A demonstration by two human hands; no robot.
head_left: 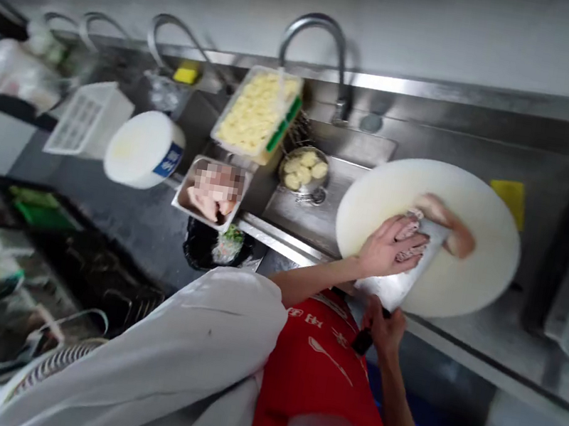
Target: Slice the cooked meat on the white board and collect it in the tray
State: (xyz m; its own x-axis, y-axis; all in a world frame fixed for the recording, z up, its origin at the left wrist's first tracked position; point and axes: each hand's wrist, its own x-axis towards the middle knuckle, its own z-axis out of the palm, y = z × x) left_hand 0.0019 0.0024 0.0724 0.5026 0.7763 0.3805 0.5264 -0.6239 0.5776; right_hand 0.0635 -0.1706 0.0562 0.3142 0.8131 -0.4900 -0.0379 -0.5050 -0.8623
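On the left, a metal tray (pixel 181 202) holds pink meat (pixel 203 202). Next come a box (pixel 267 151) of pale yellow food and a small bowl (pixel 315 188) of round slices. My left hand (pixel 385 248) lies with its fingers spread over pink cut bits (pixel 410 226) on a wide knife (pixel 406 283). My right hand (pixel 387 330) is wrapped around the knife's handle, at the front edge of the round white board (pixel 483 288). A long piece of meat (pixel 445 219) lies by the blade, near the board's middle. A yellow square (pixel 510 200) sits at the board's back right edge.
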